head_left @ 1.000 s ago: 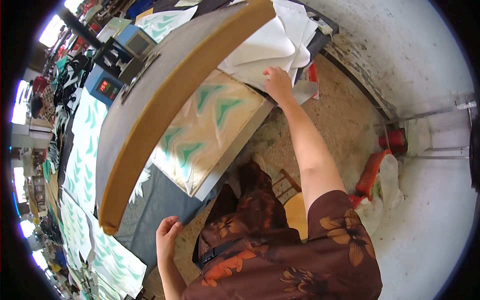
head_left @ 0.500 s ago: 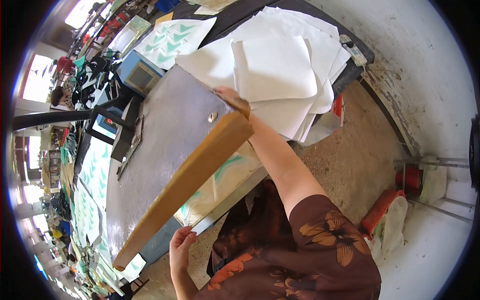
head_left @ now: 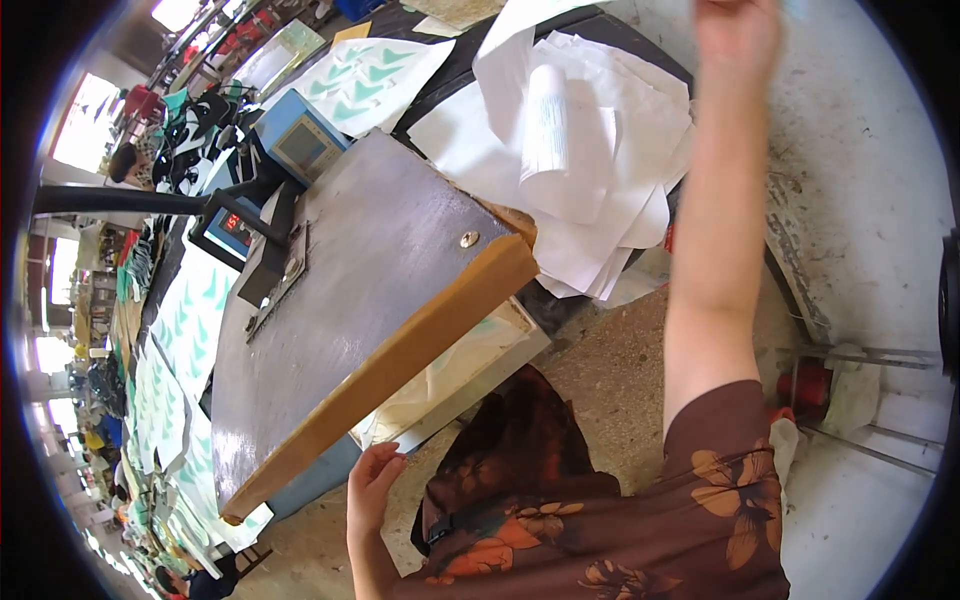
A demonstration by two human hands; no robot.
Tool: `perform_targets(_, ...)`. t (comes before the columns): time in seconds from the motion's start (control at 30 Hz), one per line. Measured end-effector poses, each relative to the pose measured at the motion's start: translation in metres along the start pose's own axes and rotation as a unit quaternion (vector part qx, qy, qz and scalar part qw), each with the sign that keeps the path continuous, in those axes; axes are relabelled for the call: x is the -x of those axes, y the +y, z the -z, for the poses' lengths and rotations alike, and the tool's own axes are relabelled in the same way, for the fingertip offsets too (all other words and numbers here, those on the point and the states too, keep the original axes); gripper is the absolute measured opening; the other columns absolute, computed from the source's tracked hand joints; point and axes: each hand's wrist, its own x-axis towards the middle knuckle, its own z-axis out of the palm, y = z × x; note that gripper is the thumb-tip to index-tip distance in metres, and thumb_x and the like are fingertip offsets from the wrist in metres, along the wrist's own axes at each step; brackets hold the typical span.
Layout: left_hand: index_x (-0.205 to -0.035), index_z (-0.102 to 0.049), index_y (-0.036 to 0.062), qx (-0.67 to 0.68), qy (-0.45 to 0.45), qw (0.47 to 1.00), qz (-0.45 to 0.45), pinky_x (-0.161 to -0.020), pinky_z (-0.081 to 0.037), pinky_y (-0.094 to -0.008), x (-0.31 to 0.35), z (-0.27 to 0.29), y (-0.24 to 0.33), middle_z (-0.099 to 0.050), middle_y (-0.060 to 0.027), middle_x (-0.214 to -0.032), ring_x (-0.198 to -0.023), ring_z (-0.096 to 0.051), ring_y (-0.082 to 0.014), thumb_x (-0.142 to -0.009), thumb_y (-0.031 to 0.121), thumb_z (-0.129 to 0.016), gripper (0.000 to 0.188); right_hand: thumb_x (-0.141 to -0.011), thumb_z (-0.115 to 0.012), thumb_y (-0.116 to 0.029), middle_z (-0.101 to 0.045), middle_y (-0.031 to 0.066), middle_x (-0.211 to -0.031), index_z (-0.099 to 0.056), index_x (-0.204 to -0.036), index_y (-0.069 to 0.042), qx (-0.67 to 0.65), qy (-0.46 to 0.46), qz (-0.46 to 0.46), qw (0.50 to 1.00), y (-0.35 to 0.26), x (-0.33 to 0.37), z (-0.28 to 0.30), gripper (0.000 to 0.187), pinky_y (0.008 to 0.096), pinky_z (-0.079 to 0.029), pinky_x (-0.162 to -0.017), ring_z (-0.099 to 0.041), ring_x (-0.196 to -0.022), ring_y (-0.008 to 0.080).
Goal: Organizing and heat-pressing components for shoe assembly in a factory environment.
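My left hand [head_left: 374, 480] is beside the front corner of the heat press's lower bed [head_left: 440, 410], fingers loosely bent and thumb a little apart, nothing seen in it. A pale sheet [head_left: 450, 365] lies on that bed under the tilted grey metal top plate [head_left: 350, 260], which has a brown edge. My right arm stretches far up to the right. My right hand [head_left: 737, 40] is blurred and cut by the top edge, closed, seemingly on a raised white sheet [head_left: 503, 60] that runs out of view. Part of the white stuff curls into a roll [head_left: 545, 130] above the stack [head_left: 625, 120].
A blue control box [head_left: 300, 135] and a black handle [head_left: 120, 200] are at the press's left. Sheets with green shapes [head_left: 365, 80] lie behind and along the left. A wall [head_left: 850, 200], a metal rack [head_left: 870, 360] and a red container [head_left: 808, 385] are at right.
My right hand has left the press's corner and swung up and right, as a white sheet lifted and curled over the stack. My left hand stays near the bed's corner, its fingers looser.
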Motion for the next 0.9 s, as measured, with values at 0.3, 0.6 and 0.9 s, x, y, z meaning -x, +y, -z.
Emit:
perform_targets(0.3, -0.123, -0.053, 0.0048, -0.091, -0.266, 0.945, -0.166, -0.089, -0.046, -0.0276, -0.030, -0.057, 0.040, -0.059, -0.0047, -0.108, -0.101, -0.056, -0.0130, -0.086, 0.011, -0.067, 0.040, -0.086, -0.052, -0.007, -0.057, 0.0251, -0.118, -0.053, -0.115, 0.010, 0.591, -0.001, 0.657, 0.468, 0.109, 0.305, -0.078, 0.033, 0.0437, -0.038, -0.103, -0.053, -0.114, 0.0322)
perform_targets(0.6, -0.136, -0.040, 0.0075, -0.075, -0.485, 0.849, -0.197, -0.100, -0.040, -0.0358, -0.010, -0.066, 0.027, -0.046, -0.0099, -0.132, -0.122, -0.045, -0.0208, -0.081, 0.021, -0.073, 0.066, -0.077, -0.062, -0.008, -0.066, 0.0191, -0.097, -0.065, -0.102, 0.010, 0.824, 0.204, 0.526, 0.055, 0.248, 0.518, -0.101, 0.031, 0.0309, -0.050, -0.073, -0.064, -0.086, 0.0258)
perform_targets(0.9, -0.149, -0.022, 0.0117, -0.024, -0.656, 0.726, -0.205, -0.112, -0.022, -0.0389, 0.008, -0.039, 0.011, -0.038, -0.0104, -0.142, -0.134, -0.030, -0.0202, -0.069, 0.019, -0.083, 0.101, -0.069, -0.074, -0.018, -0.067, 0.0016, -0.070, -0.072, -0.085, -0.006, 0.899, -0.232, -0.121, 0.351, 0.323, 0.483, -0.062, 0.021, 0.0234, -0.038, -0.047, -0.054, -0.051, 0.0122)
